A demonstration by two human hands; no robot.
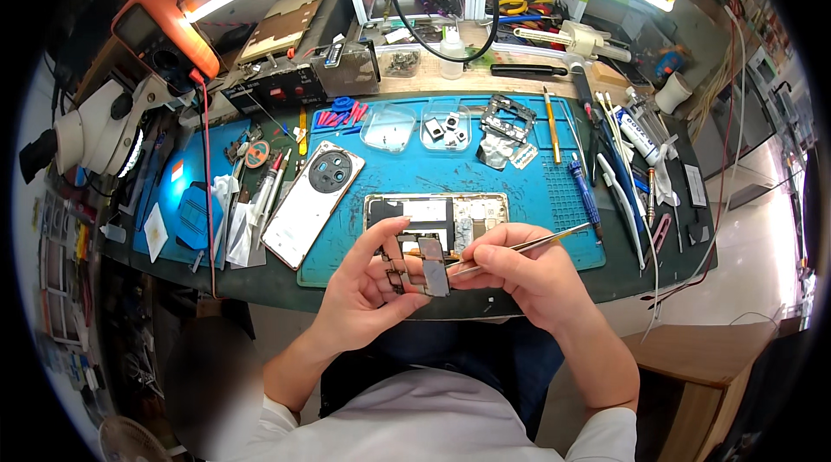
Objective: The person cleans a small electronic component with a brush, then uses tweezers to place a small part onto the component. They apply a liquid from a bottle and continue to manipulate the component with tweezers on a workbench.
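Note:
My left hand (368,293) is closed on a phone circuit board (433,267), gripping it by its edges above the front of the bench. Pinched in my right hand (524,272) is a pair of metal tweezers (554,239), whose tips reach the board's right edge. Just behind both hands an opened phone (485,209) lies on the blue mat, its inside showing a dark battery and bare frame; my fingers partly cover it. To the left rests a white phone back cover (303,215) with a round black camera ring (331,170).
Small camera parts sit in a clear tray (446,126) beside another clear tray (388,129). A black phone frame piece (509,118) lies farther right. A blue screwdriver (584,194) and cables line the right side; a microscope (91,137) and orange multimeter (160,34) stand left.

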